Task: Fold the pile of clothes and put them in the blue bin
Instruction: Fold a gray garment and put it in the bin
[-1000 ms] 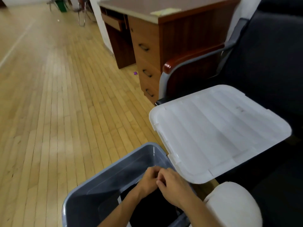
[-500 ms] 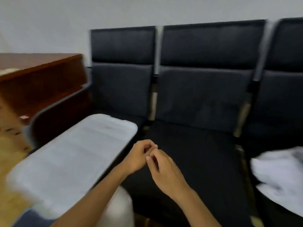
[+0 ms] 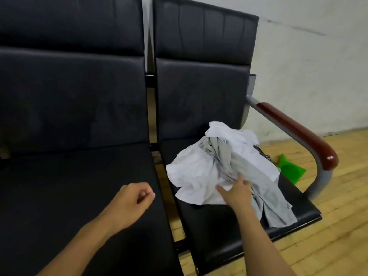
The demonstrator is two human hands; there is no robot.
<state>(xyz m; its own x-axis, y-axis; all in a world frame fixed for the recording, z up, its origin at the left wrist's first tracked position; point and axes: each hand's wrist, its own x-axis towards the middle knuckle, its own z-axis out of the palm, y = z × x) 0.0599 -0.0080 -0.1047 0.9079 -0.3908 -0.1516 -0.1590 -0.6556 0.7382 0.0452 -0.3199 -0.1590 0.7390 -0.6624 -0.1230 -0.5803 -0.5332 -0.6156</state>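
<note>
A crumpled pile of white and grey clothes (image 3: pixel 225 168) sits unfolded on the right-hand black chair seat (image 3: pixel 229 226), beside a wooden-topped armrest (image 3: pixel 298 130). The person's right hand (image 3: pixel 236 191), fingers spread and nearly straight, reaches onto the near edge of the pile, touching the cloth but not yet gripping it. The left hand (image 3: pixel 132 200) hovers over the neighbouring seat (image 3: pixel 69 186), fingers curled in, holding nothing. Judging by this heap, several garments remain to be folded, so much of the work looks undone. The blue bin is out of view, so its contents cannot be judged. How many garments the pile holds is unclear. A green object (image 3: pixel 291 170) on the floor behind is partly hidden.
</note>
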